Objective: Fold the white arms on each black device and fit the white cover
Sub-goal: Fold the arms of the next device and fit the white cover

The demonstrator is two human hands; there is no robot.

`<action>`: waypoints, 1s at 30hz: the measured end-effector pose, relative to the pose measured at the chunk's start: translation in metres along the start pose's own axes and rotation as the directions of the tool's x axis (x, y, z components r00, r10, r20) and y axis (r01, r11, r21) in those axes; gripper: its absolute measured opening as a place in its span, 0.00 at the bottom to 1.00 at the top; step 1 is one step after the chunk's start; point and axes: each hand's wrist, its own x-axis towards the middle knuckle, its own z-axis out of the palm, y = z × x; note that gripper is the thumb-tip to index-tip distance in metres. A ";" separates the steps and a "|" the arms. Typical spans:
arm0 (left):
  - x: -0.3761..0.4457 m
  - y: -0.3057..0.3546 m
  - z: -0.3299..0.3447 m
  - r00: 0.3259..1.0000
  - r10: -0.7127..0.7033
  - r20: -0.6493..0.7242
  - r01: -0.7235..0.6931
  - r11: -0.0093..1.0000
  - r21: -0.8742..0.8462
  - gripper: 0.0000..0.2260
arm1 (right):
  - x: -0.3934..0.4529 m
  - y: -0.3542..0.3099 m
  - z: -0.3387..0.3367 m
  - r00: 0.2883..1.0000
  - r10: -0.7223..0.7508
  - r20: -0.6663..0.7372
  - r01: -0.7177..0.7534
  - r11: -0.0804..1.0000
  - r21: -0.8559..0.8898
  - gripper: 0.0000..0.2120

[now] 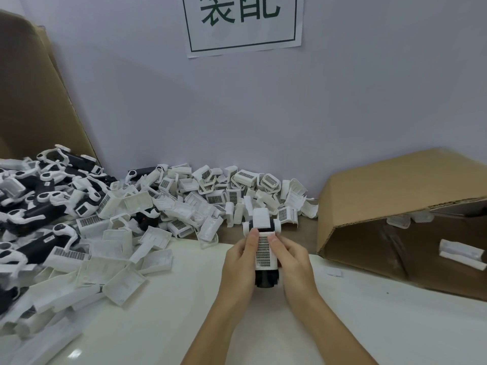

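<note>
Both hands hold 1 black device (266, 279) above the white table (369, 325), near its far edge and roughly midway along it. The left hand (241, 262) and right hand (292, 262) wrap the body from either side, thumbs pressing on the white cover (263, 250) with its grille face up. The white arms (261, 225) appear folded in at the far end of the unit; their exact seating cannot be confirmed.

Step in hand, as judged: fitting the cover. It lies along the body, with the black base exposed at the near end. The next move likely calls for even thumb pressure until the cover seats flush, then a check of both side edges.

Room for movement: the near half of the table in front of the hands is open. To the left, a heap of loose covers (126, 248) and unfinished black units (31, 206) spreads along the left edge and back to the wall. To the right, a tipped cardboard box (395, 185) lies with its opening facing the hands, holding at least 1 white part; the path towards it looks unobstructed.
</note>
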 end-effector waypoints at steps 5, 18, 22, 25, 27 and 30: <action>0.000 -0.004 0.003 0.998 0.047 -0.043 -0.043 0.995 0.085 0.18 | -0.002 -0.001 0.005 0.999 0.002 -0.046 -0.004 0.999 -0.033 0.16; 0.002 -0.001 -0.002 0.999 -0.036 0.034 0.036 0.999 0.009 0.15 | 0.001 0.006 0.002 0.997 0.056 -0.052 -0.055 0.998 0.009 0.18; 0.004 -0.004 -0.003 1.000 0.021 -0.011 -0.019 0.994 0.112 0.15 | 0.000 0.006 0.000 1.000 0.007 -0.023 -0.008 0.998 -0.055 0.16; 0.005 -0.007 -0.002 0.997 0.060 -0.041 -0.052 0.981 0.185 0.14 | 0.000 0.008 -0.001 0.997 -0.066 -0.034 0.060 0.986 -0.155 0.14; 0.004 -0.006 -0.004 0.997 0.070 -0.044 -0.061 0.984 0.168 0.13 | 0.001 0.009 -0.002 0.997 -0.071 -0.024 0.066 0.986 -0.156 0.13; 0.005 -0.003 -0.006 1.000 0.014 0.018 -0.015 0.998 0.068 0.13 | 0.002 0.011 -0.003 0.999 -0.034 -0.032 0.031 0.996 -0.083 0.12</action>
